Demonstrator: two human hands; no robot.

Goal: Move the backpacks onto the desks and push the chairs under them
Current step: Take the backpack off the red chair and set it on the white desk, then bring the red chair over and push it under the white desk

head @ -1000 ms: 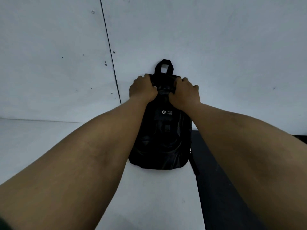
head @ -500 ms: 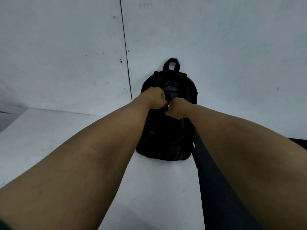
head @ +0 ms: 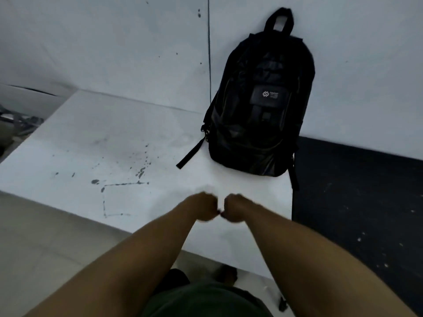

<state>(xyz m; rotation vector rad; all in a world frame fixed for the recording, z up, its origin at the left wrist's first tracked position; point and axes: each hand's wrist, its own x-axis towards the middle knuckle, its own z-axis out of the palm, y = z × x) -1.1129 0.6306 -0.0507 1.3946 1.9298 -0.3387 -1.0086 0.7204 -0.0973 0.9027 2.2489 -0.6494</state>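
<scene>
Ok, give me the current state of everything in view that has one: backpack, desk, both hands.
backpack: upright on the desk, leaning against the wall, nobody holding it
white desk: bears the backpack near its right edge, dark stains on top
left hand: fist, empty, off the backpack
right hand: fist, empty, knuckles meeting the left hand

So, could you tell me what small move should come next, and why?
Probably turn to find the chair: the backpack already stands on the white desk against the wall, both hands are off it, and no chair is visible.
</scene>
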